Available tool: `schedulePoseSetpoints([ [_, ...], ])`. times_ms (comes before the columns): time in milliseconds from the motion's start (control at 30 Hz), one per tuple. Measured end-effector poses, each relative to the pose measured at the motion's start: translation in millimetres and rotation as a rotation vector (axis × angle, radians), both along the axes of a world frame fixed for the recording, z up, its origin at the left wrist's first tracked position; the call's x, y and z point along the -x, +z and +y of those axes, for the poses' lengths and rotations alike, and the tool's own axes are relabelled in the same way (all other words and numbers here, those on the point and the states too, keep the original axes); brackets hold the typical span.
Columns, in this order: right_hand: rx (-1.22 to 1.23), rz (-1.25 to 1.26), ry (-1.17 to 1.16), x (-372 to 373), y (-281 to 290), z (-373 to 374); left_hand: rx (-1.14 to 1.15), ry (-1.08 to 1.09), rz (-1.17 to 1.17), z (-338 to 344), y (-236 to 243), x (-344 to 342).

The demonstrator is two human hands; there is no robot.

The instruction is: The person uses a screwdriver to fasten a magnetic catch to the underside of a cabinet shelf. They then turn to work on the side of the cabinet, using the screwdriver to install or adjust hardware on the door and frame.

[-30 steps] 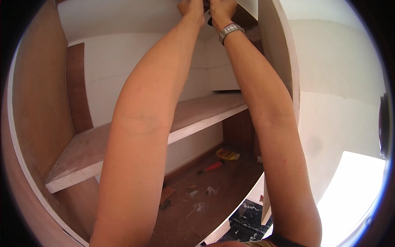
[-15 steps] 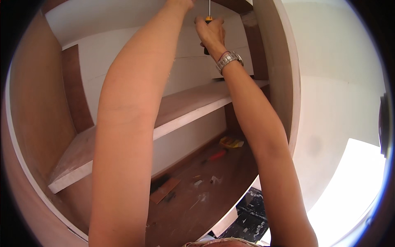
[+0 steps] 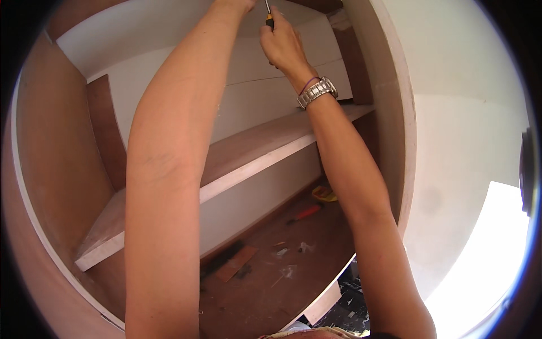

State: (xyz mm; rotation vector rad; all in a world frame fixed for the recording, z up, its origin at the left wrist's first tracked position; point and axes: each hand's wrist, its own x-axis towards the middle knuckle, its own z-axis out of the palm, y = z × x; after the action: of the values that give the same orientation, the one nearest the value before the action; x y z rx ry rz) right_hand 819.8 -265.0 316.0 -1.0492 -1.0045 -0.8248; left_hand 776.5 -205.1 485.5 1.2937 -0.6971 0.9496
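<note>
A built-in cabinet (image 3: 389, 113) of brown wood with white edges fills the view. Its white back panel (image 3: 169, 107) runs from ten o'clock to one o'clock, with a brown strip (image 3: 101, 130) at nine o'clock. A wide shelf (image 3: 254, 150) with a white front edge crosses the middle, sloping from eight o'clock up to two o'clock. Below it, at six o'clock, the cabinet floor (image 3: 265, 294) is dark brown and littered with small scraps. A plain white wall (image 3: 468, 113) stands at three o'clock, and bright daylight (image 3: 485, 254) glares at four o'clock.
</note>
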Motion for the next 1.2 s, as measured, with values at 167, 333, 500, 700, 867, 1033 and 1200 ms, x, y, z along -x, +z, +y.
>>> schedulePoseSetpoints([
  [167,-0.257,-0.290,-0.087,-14.6,-0.9,11.3,0.009,-0.024,0.010,9.5,6.5,-9.3],
  [333,-0.121,-0.194,-0.117,-11.8,2.5,15.4,-0.015,-0.028,-0.007,14.9,13.2,-11.1],
  [500,-0.285,-0.212,-0.044,-8.7,1.2,19.0,0.006,-0.088,-0.028,17.9,18.8,-15.0],
  [700,-0.241,-0.218,-0.084,-14.5,4.6,19.1,0.048,-0.083,-0.037,17.2,23.6,-19.0],
  [867,-0.276,-0.232,-0.095,-12.4,2.5,18.6,0.043,-0.124,-0.016,21.2,27.7,-22.5],
  [1033,-0.249,-0.258,-0.207,-10.2,3.7,13.3,-0.007,-0.137,-0.012,21.3,28.4,-20.6],
  [1200,-0.207,-0.241,-0.146,-3.7,3.4,4.7,0.065,-0.144,-0.040,16.2,22.5,-17.3],
])
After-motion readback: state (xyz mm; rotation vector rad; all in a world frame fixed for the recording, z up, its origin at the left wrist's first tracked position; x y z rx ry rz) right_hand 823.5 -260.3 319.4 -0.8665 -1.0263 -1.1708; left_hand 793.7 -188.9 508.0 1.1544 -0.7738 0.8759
